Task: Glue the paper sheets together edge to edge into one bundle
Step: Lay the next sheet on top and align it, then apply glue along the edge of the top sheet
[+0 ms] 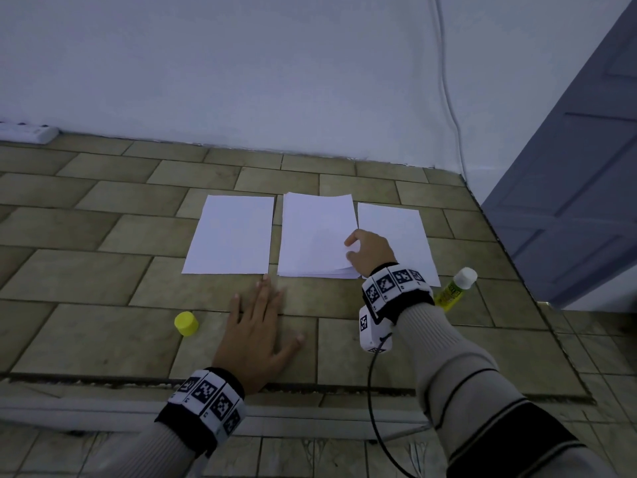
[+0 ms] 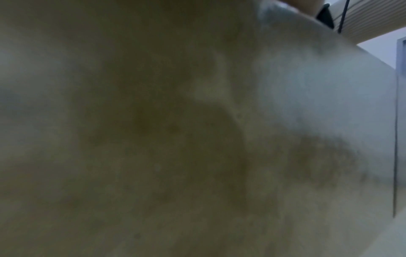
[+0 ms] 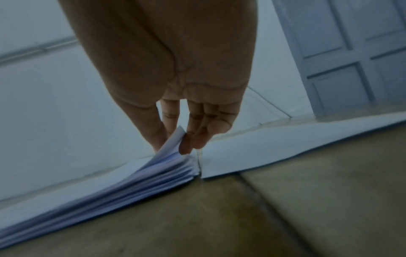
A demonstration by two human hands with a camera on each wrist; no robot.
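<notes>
We were at the step of taking a fresh sheet off the paper stack (image 1: 315, 236), by our reading. Our right hand (image 1: 370, 251) sat at the stack's near right corner, and in the right wrist view its fingers (image 3: 185, 144) were narrow, thumb and fingertips pinching the curled-up corner of the top sheets, with the lower leaves fanned loose beneath. Our left hand (image 1: 256, 334) lay flat on the floor (image 1: 103, 339) with fingers straight and spread, holding nothing; its wrist view was only a blur of tile. The stack lay in the middle of a row of three, towards the wall edge of the floor, with a single left sheet (image 1: 231, 234) just beside it and a right sheet (image 1: 396, 236) touching or nearly touching its other long side; we could not tell which. The glue bottle (image 1: 455, 288) lay tilted near the right sheet's near corner, uncapped as we judged, since a yellow cap (image 1: 186, 323) stood well apart, near our left hand. The next move, we thought, called for separating one leaf only from the several lifted, then peeling it clear without dragging the rest askew. The floor was of tan brick-pattern tiles, meeting a pale wall (image 1: 275, 63) where a white cable (image 1: 448, 98) ran down; a power strip (image 1: 27, 132) lay at the far left, and a grey-blue panelled door (image 1: 579, 167) stood at the right.
</notes>
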